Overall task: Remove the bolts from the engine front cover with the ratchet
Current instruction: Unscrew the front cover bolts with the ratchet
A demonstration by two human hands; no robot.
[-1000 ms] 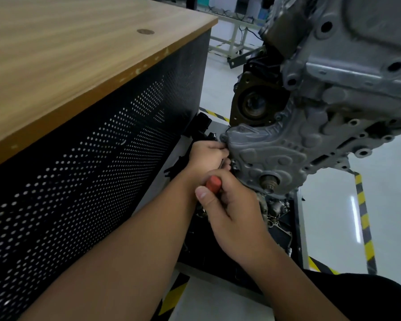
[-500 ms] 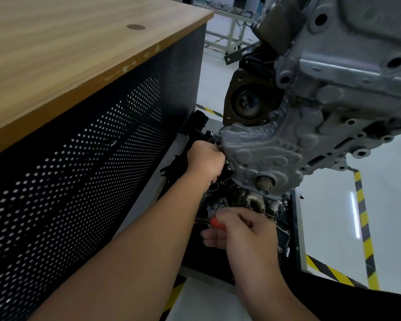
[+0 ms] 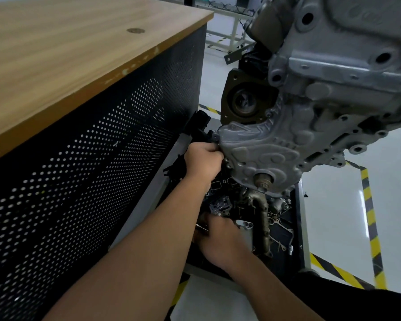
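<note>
The grey cast engine front cover [image 3: 259, 154] hangs low on the engine, with the crankshaft stub [image 3: 263, 180] poking out at its bottom. My left hand [image 3: 203, 162] presses against the cover's left edge, fingers pinched shut at a bolt spot; the bolt itself is hidden under the fingertips. My right hand [image 3: 222, 242] is down in the parts tray below the engine, closed around the ratchet [image 3: 201, 226]. Only a thin metal sliver of the tool shows at the hand's left side; its red handle is covered.
A wooden-topped workbench [image 3: 79, 54] with a black perforated side panel [image 3: 90, 170] stands close on the left. The black tray [image 3: 302, 228] under the engine holds several loose metal parts and a pipe [image 3: 264, 218]. Yellow-black tape [image 3: 370, 216] marks the floor at the right.
My right hand has dropped with the ratchet from beside the cover down into the tray, and the red handle has gone out of sight. My left hand has stayed at the cover's left edge.
</note>
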